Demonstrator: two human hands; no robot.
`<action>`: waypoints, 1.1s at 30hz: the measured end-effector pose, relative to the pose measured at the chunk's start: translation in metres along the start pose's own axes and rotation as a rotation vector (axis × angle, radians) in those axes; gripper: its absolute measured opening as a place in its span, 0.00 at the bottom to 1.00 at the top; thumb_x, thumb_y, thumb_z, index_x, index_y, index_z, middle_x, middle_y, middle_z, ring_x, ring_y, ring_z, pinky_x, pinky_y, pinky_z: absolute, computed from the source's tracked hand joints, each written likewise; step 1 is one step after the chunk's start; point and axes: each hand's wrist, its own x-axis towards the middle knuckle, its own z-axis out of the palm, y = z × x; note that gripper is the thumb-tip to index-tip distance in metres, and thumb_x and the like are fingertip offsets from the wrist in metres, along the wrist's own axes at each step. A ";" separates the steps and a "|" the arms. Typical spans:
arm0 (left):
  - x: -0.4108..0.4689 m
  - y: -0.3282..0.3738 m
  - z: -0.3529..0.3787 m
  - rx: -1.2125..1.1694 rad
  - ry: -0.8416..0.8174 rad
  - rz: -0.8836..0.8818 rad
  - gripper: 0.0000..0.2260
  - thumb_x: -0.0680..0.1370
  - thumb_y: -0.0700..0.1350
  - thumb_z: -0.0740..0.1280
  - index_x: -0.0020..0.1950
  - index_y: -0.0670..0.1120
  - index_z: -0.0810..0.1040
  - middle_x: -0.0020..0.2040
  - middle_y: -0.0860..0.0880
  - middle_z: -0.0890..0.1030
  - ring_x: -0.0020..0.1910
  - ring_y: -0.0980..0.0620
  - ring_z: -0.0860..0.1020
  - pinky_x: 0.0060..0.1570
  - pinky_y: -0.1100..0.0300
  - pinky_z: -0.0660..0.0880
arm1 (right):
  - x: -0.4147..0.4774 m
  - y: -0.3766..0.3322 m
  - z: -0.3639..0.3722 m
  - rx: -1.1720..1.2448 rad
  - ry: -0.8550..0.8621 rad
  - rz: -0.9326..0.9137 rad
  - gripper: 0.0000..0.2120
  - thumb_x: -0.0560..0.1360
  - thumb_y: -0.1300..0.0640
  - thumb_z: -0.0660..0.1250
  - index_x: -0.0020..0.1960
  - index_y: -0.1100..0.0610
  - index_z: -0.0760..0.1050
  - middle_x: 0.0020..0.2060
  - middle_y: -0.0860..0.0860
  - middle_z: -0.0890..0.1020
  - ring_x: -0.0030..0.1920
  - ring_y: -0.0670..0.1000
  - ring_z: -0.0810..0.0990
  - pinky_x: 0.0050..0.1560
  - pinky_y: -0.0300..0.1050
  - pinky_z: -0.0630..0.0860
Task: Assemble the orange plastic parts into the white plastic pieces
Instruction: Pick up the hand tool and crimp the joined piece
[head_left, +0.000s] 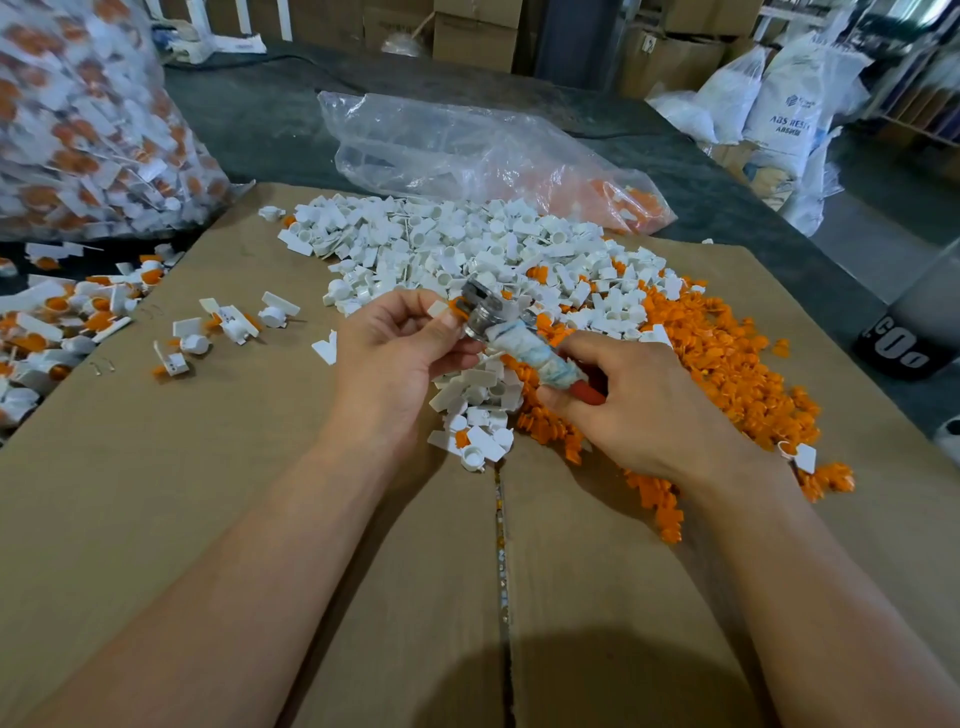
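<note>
Left hand (395, 348): fingers pinched on one white piece (439, 310) with an orange part (456, 305) at its mouth, held just above the middle of the surface (208, 493), which is covered in cardboard. Right hand (644, 405): fingers curled round a tool (524, 351) by its rag-wrapped handle, with the metal head against the orange part. Cannot tell whether the part is seated.

Handling (judgement):
- Both parts look like small, light, rigid moulded plastic, smooth and easy to flick away.
- The thin stem sticking out of the white piece looks like the part most likely to bend or snap.
- Best hold is on the flat tab of the white piece, leaving the round cup free for the press.
- The orange part is probably a push fit, so it should go in square, not tilted.

Around:
- Heap of white pieces (467, 244) just beyond the hands.
- Heap of orange parts (727, 358) to the right, running under the right wrist. The two heaps mix where they meet.
- Assembled pieces (52, 322) lie at the left edge, with a few strays (228, 325) between them and the hands.
- Far left: a full bag (78, 119) of assembled pieces.
- Far centre: a slack clear bag (493, 150) with a little orange left inside.

In the way: loose stock crowds the space under both hands, so a dropped part would be lost in the heaps.
</note>
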 end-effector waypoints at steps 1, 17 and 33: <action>0.000 0.000 0.000 0.004 0.010 -0.004 0.11 0.75 0.30 0.62 0.36 0.42 0.72 0.26 0.51 0.78 0.26 0.55 0.78 0.31 0.64 0.78 | 0.001 -0.001 0.002 -0.002 0.003 0.002 0.09 0.73 0.47 0.65 0.48 0.52 0.73 0.32 0.46 0.74 0.35 0.47 0.73 0.36 0.45 0.69; -0.003 0.006 0.001 -0.020 0.059 -0.097 0.07 0.74 0.31 0.65 0.37 0.40 0.75 0.26 0.49 0.79 0.27 0.53 0.80 0.29 0.63 0.78 | 0.003 0.001 0.007 -0.009 0.092 0.015 0.12 0.72 0.45 0.66 0.50 0.53 0.76 0.36 0.49 0.78 0.36 0.48 0.74 0.35 0.43 0.69; -0.010 0.005 0.004 0.216 0.006 -0.131 0.08 0.73 0.32 0.66 0.39 0.43 0.79 0.27 0.46 0.81 0.24 0.52 0.79 0.25 0.64 0.75 | 0.011 0.059 -0.011 -0.083 0.219 0.394 0.25 0.67 0.45 0.72 0.60 0.54 0.74 0.52 0.52 0.79 0.51 0.52 0.75 0.44 0.43 0.66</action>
